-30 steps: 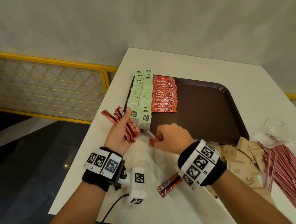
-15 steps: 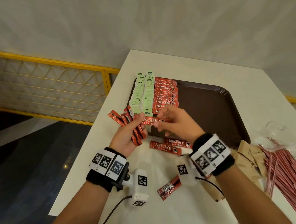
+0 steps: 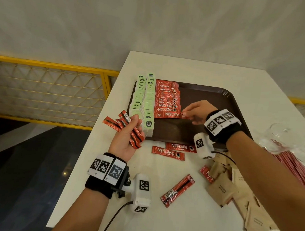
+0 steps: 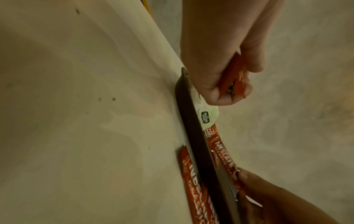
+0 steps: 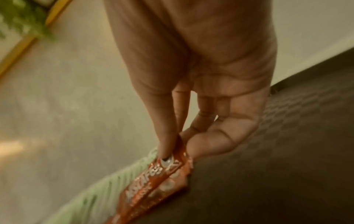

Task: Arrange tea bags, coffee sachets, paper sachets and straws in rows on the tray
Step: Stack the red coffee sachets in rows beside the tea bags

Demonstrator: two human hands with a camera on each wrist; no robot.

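Observation:
A dark brown tray (image 3: 211, 108) lies on the white table. Two rows of green tea bags (image 3: 143, 100) fill its left edge, with a row of red coffee sachets (image 3: 167, 98) beside them. My right hand (image 3: 195, 111) pinches the right end of a red coffee sachet (image 3: 171, 115) (image 5: 153, 174) lying at the near end of that row. My left hand (image 3: 127, 137) (image 4: 220, 68) holds a fan of several red coffee sachets (image 3: 124, 126) just left of the tray's near corner. Two more coffee sachets (image 3: 168, 153) lie on the table in front of the tray.
One coffee sachet (image 3: 177, 192) lies alone near the front. Brown paper sachets (image 3: 233, 188) are heaped at the right, with red straws (image 3: 292, 159) and clear glasses (image 3: 281, 134) beyond. The tray's right half (image 3: 220, 101) is bare. A yellow railing (image 3: 53, 64) stands left of the table.
My right hand picked a coffee sachet from the table, carried it over the tray and now sets it at the near end of the red row. The left hand kept its fan.

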